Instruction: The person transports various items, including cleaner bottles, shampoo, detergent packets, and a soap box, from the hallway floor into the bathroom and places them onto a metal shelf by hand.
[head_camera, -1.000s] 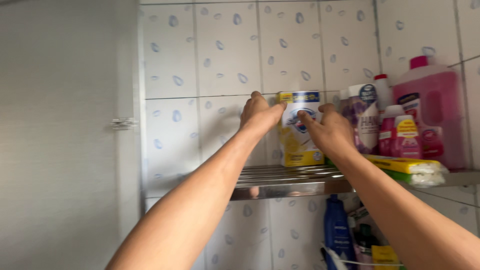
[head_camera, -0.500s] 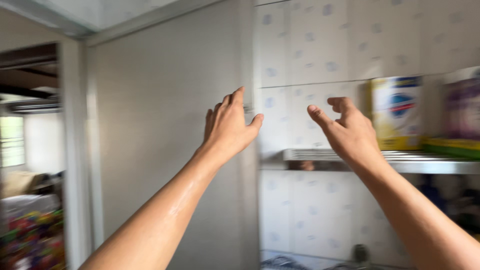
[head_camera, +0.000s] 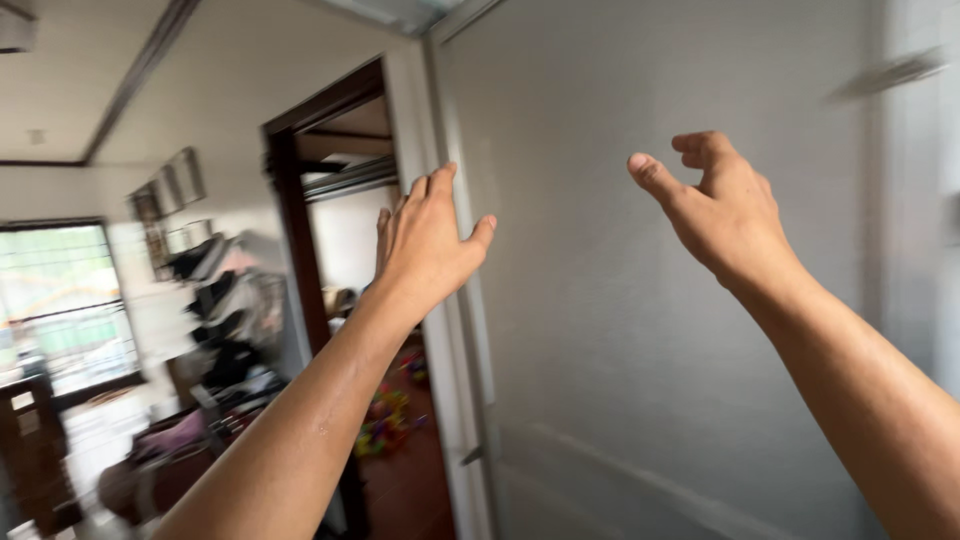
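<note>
Both hands up in air, nothing held. Left hand (head_camera: 425, 240) raised in front of dark door frame (head_camera: 295, 220), fingers (head_camera: 440, 185) spread loose, empty. Right hand (head_camera: 725, 210) in front of grey panel wall (head_camera: 620, 330), thumb out, other fingers half curled, also empty, not touching wall. Wall is nearest thing: looks flat, stiff, smooth, no grip spot except pale edge strip (head_camera: 455, 330) beside doorway. Background room blurry, colourful clutter on floor (head_camera: 385, 420).
</note>
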